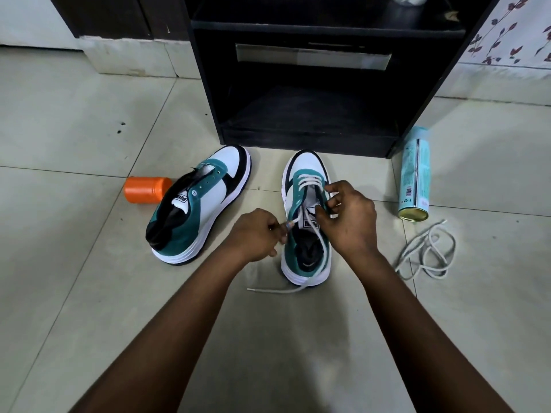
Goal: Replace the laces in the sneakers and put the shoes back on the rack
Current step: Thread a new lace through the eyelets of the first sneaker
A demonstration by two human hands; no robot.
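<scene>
A room in a home, down on the floor. Big pale floor tiles [74,120] with dark lines between them. A black shoe rack [313,84] with open shelves against the wall. Flowery wallpaper [507,34] on the right. Two sneakers [202,204] on the tiles, a loose shoelace [426,251], an orange jar [146,189] lying down, and a light blue spray can [415,177] lying beside the rack.

Pale tiled floor [89,129] meets a white wall [29,19] beside floral wallpaper [512,31], under soft light.
</scene>
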